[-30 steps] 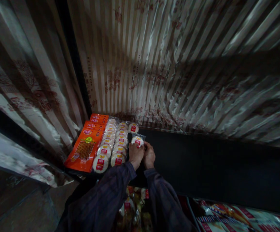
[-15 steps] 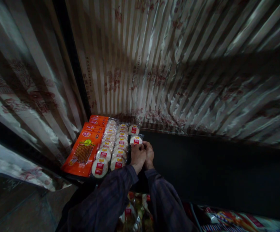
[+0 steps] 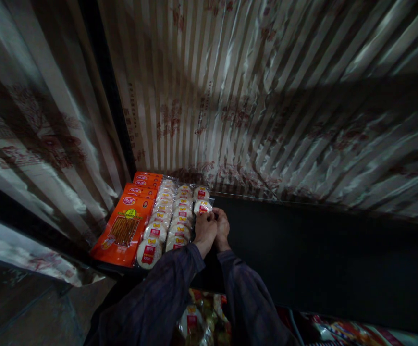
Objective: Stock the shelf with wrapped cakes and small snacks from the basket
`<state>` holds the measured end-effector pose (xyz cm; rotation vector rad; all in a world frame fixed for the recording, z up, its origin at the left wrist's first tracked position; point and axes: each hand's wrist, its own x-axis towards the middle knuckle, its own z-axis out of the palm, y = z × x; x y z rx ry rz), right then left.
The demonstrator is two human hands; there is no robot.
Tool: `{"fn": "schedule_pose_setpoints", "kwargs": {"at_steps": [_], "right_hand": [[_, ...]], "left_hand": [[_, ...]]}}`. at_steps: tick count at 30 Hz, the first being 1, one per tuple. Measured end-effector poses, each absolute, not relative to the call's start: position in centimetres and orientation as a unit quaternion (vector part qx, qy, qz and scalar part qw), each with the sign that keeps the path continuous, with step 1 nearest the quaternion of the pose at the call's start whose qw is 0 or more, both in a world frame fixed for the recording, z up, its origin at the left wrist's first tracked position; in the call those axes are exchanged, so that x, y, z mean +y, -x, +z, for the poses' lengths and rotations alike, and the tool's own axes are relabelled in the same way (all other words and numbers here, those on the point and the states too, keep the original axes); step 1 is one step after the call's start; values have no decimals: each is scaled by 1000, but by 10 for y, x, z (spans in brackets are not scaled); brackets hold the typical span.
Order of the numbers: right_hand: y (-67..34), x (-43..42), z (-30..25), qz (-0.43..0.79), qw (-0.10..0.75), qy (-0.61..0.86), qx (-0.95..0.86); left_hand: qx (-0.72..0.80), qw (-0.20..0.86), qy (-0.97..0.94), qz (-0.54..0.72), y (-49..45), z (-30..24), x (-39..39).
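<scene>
The round pack is white with a red label and a touch of yellow, the same as the rows beside it. The flat packets are bright orange with a yellow dot and a brown panel. The shelf is black. The wall covering has cream and brown stripes with faded red prints. My sleeves are dark and faintly checked.

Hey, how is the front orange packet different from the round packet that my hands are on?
The front orange packet is flat, rectangular and larger; the round packet is a small white disc with a red label. The orange one lies untouched at the left end; the round one has the left hand and right hand on its near edge. Both rest on the dark shelf.
</scene>
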<state>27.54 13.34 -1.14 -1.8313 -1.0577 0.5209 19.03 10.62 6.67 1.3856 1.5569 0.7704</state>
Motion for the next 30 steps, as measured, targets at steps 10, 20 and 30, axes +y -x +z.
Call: {"fn": "schedule_pose_setpoints", "kwargs": {"at_steps": [10, 20, 30], "right_hand": [[-272, 137, -3, 205, 412, 761, -456], [-274, 146, -11, 171, 428, 756, -465], [-280, 158, -24, 160, 423, 735, -505]], "left_hand": [[628, 440, -573, 289, -190, 59, 120], [632, 442, -566, 293, -190, 56, 128], [632, 454, -549, 306, -191, 53, 127]]}}
